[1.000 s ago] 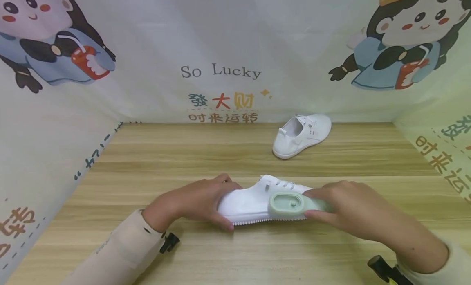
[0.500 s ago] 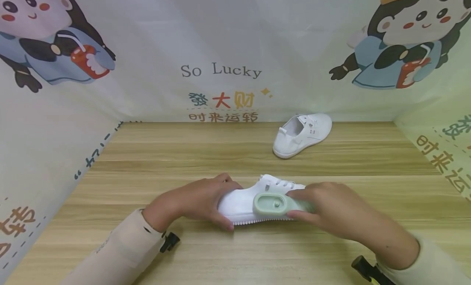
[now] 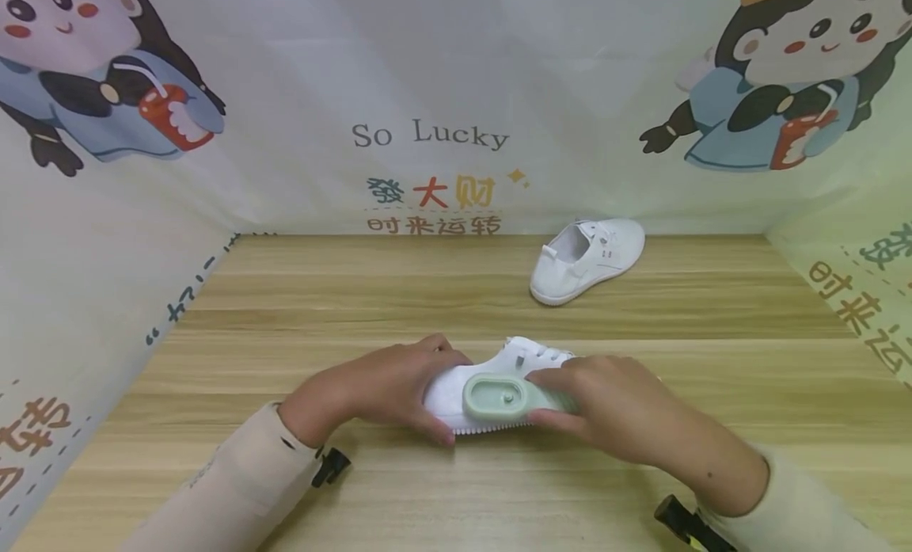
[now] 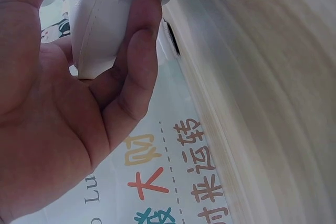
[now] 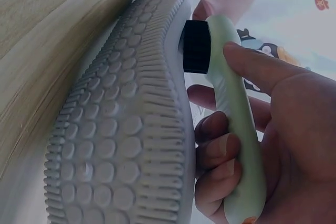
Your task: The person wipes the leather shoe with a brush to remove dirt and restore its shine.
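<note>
A white lace-up shoe (image 3: pixel 445 397) is held on its side edge over the wooden table, its heel end gripped by my left hand (image 3: pixel 381 390). In the left wrist view my fingers (image 4: pixel 139 72) curl round the white heel. My right hand (image 3: pixel 606 405) grips a pale green brush (image 3: pixel 499 398) by its handle. In the right wrist view the brush's black bristles (image 5: pixel 197 46) meet the shoe's side near the heel. The studded sole (image 5: pixel 115 124) shows there, and my right fingers wrap the handle. In the head view the toe is hidden behind my right hand.
A second white shoe (image 3: pixel 587 260) stands at the back of the wooden table (image 3: pixel 370 287), right of centre, close to the printed curtain (image 3: pixel 313 100). Curtain walls with cartoon figures also close in the left and right sides.
My right hand has slid the brush leftward along the shoe's side, from the middle toward the heel. The left hand and the shoe have stayed in place.
</note>
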{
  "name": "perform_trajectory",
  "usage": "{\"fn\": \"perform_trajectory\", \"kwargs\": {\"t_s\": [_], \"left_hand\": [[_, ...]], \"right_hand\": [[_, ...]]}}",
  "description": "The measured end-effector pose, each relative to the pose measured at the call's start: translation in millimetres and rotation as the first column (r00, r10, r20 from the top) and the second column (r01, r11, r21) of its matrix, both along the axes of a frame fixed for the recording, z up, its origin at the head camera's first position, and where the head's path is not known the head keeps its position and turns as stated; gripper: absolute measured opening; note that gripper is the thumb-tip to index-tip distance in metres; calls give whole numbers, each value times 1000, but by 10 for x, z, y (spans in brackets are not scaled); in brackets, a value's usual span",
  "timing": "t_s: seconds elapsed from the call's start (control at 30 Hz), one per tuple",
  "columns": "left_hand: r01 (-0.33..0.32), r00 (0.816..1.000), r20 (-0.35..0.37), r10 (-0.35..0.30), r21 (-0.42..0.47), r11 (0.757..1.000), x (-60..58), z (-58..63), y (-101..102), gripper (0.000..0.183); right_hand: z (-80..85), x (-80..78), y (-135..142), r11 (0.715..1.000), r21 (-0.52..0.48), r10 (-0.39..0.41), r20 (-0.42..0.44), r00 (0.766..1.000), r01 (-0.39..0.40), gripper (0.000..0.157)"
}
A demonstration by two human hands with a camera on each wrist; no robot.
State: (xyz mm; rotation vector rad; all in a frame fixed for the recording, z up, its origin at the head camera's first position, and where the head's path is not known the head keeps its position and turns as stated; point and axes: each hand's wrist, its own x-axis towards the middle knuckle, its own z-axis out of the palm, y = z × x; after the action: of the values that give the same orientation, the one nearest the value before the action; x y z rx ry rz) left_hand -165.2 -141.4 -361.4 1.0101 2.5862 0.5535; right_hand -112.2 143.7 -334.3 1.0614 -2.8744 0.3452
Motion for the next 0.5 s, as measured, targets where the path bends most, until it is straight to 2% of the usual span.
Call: {"fn": "perform_trajectory", "kwargs": {"t_s": [0.17,0.5], "left_hand": [[-3,1000,10,3,2,1000,4,-8,0,82],[-22,999,33,22,2,1000,-9,-11,-8,83]], "right_hand": [[14,-13,69,1000,-3,-11,31,999,11,34],[102,3,332,993,10,-119,106,987,119,46]]}}
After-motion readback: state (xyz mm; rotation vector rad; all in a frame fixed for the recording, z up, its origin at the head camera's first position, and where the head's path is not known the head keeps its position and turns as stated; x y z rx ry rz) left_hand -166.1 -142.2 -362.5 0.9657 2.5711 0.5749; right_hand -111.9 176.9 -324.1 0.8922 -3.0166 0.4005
